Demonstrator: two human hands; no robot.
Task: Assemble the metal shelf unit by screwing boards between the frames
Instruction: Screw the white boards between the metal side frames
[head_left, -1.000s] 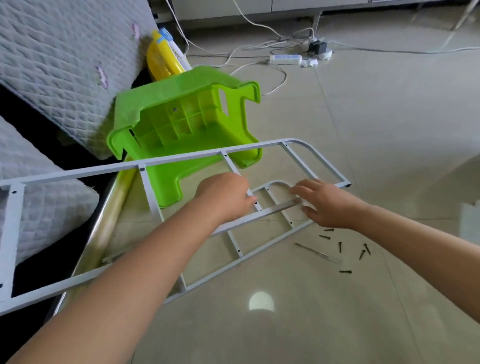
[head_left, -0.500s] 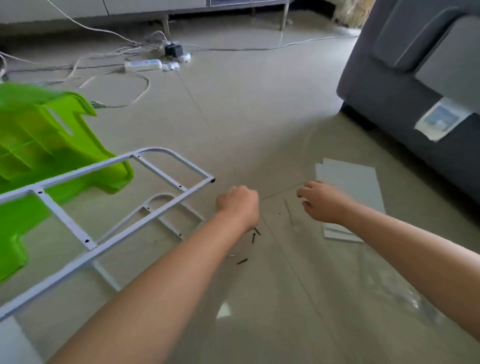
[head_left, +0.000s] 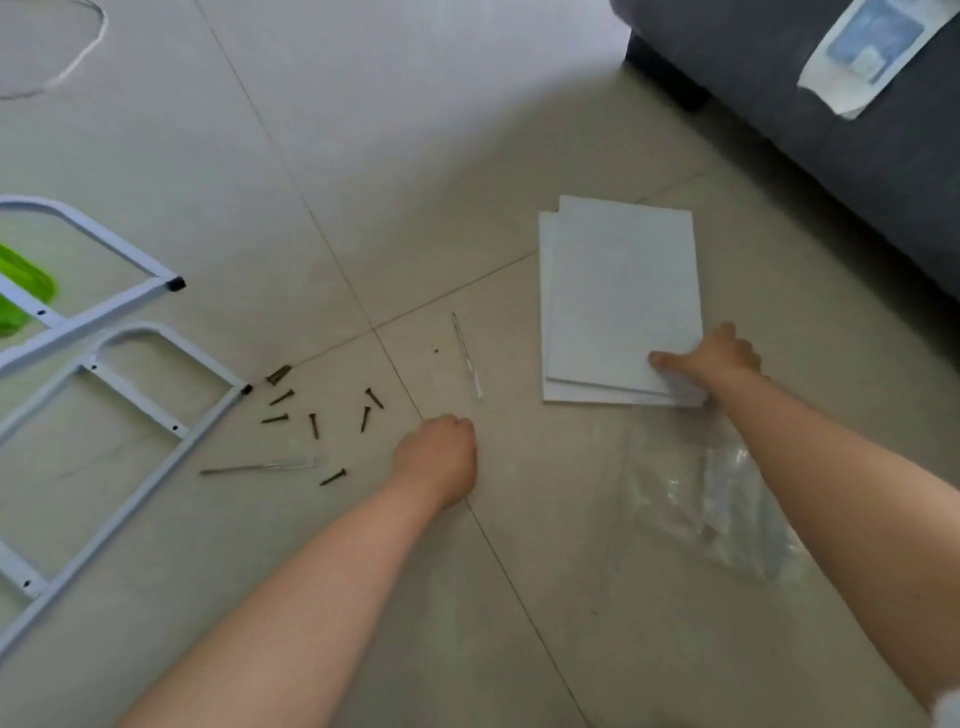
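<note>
Right hand (head_left: 714, 356) pinching near corner of stacked flat white rectangular boards (head_left: 621, 299), centre right on tiled floor. Left hand (head_left: 439, 457) fisted, empty, lower centre. White metal tube frames (head_left: 104, 364) far left.

No legible text anywhere; paper label (head_left: 866, 52) on the grey sofa (head_left: 810, 130), far beyond my right hand (head_left: 719, 358), too blurred.
</note>
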